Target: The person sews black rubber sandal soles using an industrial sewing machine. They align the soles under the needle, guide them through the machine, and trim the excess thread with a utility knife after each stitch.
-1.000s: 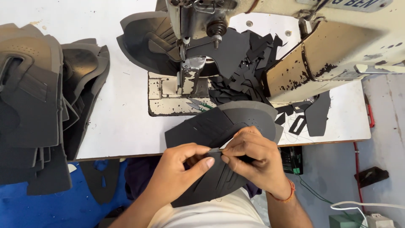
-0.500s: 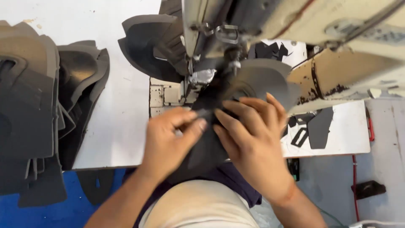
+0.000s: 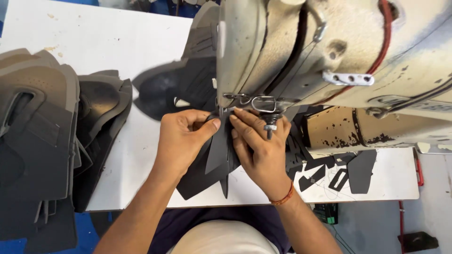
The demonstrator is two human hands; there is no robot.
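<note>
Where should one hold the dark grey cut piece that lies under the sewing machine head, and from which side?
Probably the free near end of the dark grey piece, taken from the table edge. Its far end is tucked under the sewing machine head, where the left hand and right hand already press it flat; the near end overhangs the white table.
</note>
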